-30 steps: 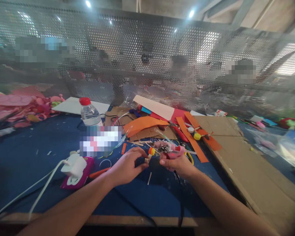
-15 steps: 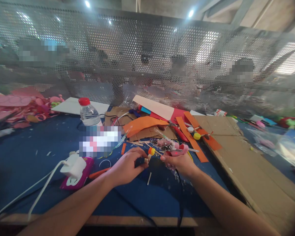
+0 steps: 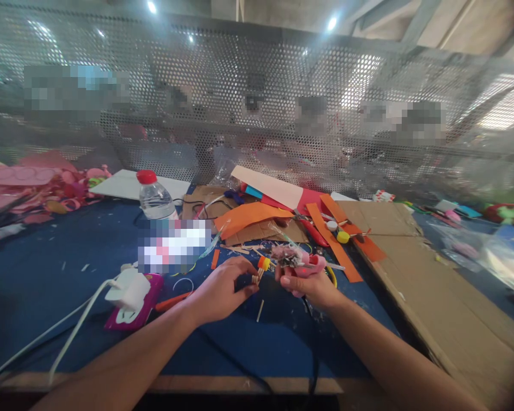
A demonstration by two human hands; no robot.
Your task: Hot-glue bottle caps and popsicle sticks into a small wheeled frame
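Between the thumb and fingers of my left hand [image 3: 225, 288] is a small bundle of pale wooden sticks [image 3: 257, 279], topped by an orange and yellow piece [image 3: 264, 263]. My right hand [image 3: 317, 288] is wrapped round a pink glue gun [image 3: 312, 265], its front end crusted with grey residue and pointing left, close to the orange and yellow piece. A clear glue stick [image 3: 336, 266] pokes out of its back. One loose pale stick [image 3: 260, 310] lies on the blue table below the hands.
A water bottle [image 3: 155, 197] stands at the left, behind a white charger [image 3: 129, 290] on a purple pack. Orange strips [image 3: 332, 242] and cardboard [image 3: 381, 231] lie at the right. A perforated metal screen [image 3: 240, 108] rises behind. A black cord [image 3: 314, 348] hangs near my right hand.
My right hand has turned slightly and shifted a little left with the glue gun. My left hand and the stick bundle have stayed in place.
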